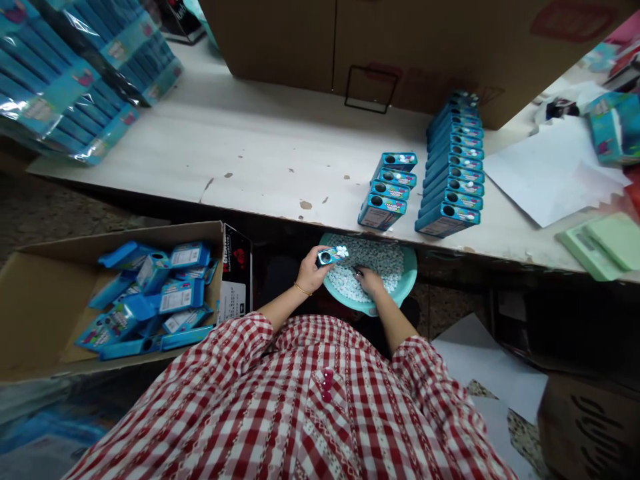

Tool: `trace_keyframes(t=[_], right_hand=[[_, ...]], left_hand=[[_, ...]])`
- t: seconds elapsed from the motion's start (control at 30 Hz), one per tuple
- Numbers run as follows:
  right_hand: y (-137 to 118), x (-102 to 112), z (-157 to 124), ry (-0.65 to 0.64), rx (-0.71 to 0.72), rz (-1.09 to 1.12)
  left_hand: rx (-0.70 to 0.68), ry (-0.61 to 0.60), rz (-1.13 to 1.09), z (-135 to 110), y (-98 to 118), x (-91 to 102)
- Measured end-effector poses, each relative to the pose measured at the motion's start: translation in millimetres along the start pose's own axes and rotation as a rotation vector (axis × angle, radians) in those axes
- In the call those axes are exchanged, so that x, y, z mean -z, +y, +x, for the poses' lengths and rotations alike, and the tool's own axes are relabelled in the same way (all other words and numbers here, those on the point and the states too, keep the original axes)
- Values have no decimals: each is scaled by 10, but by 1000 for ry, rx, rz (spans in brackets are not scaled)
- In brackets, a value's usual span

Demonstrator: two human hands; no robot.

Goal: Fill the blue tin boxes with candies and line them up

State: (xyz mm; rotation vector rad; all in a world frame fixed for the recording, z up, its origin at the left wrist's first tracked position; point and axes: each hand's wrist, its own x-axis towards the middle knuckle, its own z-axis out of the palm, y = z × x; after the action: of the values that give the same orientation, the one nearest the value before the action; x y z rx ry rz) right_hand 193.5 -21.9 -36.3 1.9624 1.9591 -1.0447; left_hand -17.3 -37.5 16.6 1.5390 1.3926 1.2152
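Observation:
My left hand [311, 272] is closed around a small blue candy box [326, 257], held over the left rim of a turquoise basin [411, 273]. The box's top faces up, showing a dark round hole and a few white pieces lying beside it. Small white candy-like pieces [377, 253] fill much of the basin. Down among them is my right hand [369, 280], its fingers bent together. A small dark spot shows at those fingertips, but I cannot make out what it is.
Two rows of similar boxes, a longer row [453, 180] and a shorter row [387, 193], stand on the white table [270, 147]. A carton [45, 300] at left holds more boxes. Wrapped blue packs [65, 87], a large carton [310, 40] and white paper [540, 173] lie around.

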Motion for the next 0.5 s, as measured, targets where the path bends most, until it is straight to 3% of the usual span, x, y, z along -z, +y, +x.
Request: trace_keyframes(t=[0.13, 0.27, 0.4, 0.5], right_hand=[[99, -14, 65, -18, 122, 218], [255, 131, -139, -43, 164, 435], [290, 446, -479, -91, 241, 749], [212, 752, -717, -78, 294, 695]], left_hand=[[33, 51, -18, 19, -15, 39], [60, 98, -8, 46, -31, 67], [55, 106, -13, 69, -24, 49], [40, 59, 8, 59, -2, -30]])
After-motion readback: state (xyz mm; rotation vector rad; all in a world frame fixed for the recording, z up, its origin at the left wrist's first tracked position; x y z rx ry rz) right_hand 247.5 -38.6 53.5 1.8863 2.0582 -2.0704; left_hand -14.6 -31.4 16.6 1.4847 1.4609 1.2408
